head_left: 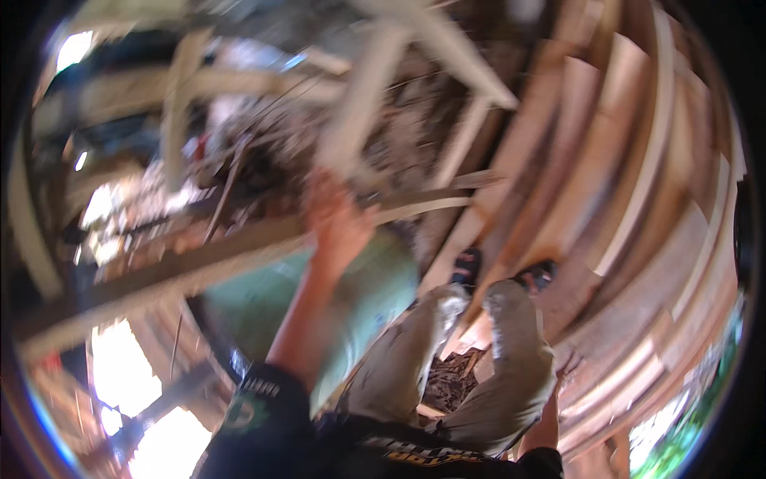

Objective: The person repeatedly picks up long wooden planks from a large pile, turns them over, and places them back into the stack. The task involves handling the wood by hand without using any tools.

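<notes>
My left hand reaches forward over a long wooden beam. Motion smears it, but its fingers look closed around the lower end of a pale wooden leg, part of an angular wooden frame. Beneath that forearm lies a large green rounded surface. My right hand is low beside my right thigh, close to the stacked brown boards. Its fingers are too dark and small to read, and I cannot tell whether it touches the wood.
Long reddish-brown planks lie overlapping along the right, and my sandalled feet rest among them. Wood scraps show between my legs. More pale timber framing crosses the upper left, with bright gaps behind it.
</notes>
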Motion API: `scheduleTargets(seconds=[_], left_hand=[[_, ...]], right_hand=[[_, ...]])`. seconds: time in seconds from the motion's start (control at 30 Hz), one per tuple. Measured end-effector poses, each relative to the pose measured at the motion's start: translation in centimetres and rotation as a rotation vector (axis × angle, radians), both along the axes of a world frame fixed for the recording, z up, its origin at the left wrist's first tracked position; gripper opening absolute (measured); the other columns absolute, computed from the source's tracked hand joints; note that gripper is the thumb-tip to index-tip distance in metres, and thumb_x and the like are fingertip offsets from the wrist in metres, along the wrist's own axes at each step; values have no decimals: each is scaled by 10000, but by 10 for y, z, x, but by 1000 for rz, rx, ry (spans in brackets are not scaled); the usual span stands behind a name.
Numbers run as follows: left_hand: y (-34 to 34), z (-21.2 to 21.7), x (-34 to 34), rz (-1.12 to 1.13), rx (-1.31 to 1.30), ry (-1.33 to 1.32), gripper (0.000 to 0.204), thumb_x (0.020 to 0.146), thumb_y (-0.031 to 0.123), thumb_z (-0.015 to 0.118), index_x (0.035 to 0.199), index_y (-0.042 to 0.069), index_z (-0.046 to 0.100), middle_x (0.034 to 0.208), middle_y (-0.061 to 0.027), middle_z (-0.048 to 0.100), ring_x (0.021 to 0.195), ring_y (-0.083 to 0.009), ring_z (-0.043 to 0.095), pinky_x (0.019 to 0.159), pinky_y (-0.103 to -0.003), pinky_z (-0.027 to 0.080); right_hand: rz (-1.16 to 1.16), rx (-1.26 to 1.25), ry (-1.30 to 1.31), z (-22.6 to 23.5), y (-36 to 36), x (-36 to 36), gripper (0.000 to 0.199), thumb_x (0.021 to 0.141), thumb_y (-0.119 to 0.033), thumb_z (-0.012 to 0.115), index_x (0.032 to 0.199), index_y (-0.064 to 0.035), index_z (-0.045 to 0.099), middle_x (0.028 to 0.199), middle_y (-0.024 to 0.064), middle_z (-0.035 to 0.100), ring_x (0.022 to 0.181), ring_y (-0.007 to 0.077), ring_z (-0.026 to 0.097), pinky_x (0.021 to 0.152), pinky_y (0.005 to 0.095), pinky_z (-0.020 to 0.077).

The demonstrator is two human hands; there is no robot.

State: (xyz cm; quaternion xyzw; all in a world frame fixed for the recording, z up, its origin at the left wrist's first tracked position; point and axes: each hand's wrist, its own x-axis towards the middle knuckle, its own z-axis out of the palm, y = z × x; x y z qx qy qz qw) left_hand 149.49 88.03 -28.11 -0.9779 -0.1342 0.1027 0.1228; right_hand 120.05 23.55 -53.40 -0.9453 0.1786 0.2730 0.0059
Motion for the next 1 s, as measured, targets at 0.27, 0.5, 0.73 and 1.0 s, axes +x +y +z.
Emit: scheduleTargets(seconds=[0.27, 0.5, 0.73, 1.0], left_hand=[[-6, 25, 11, 121, -74, 204, 954, 784, 383, 683, 1391, -158, 184, 1453, -348, 195, 1365, -435, 221, 1138, -428, 195], [22, 40, 19, 204, -259, 355, 993, 773, 400, 693, 1401, -148, 153, 1459, -358, 166, 1379, -434, 193, 1143, -408, 191], [31, 80, 34, 344, -503, 446, 974, 799, 376, 689, 1452, -62, 114, 1521, -246, 136, 1428, -304, 127, 1155, -343, 134], [35, 69, 43, 652, -687, 476, 975, 807, 322, 692, 1467, -32, 68, 1550, -193, 45, 1438, -253, 79, 1154, -317, 114]], right_hand=[[-318, 164, 306, 66, 40, 94, 932, 696, -109, 695, 1484, -279, 227, 1554, 185, 13, 1413, 331, 183, 1119, 494, 205], [-442, 265, 406, 58, 30, 96, 876, 687, -218, 715, 1459, -248, 302, 1549, 190, -30, 1352, 409, 290, 1075, 480, 326], [-295, 462, 347, 86, 13, 174, 566, 752, -358, 673, 1261, -141, 553, 1278, 127, 560, 1208, 332, 494, 1014, 433, 404], [-322, 629, -87, 135, 20, 242, 424, 798, -322, 624, 1154, -94, 595, 1117, 203, 626, 1050, 375, 593, 909, 452, 472]])
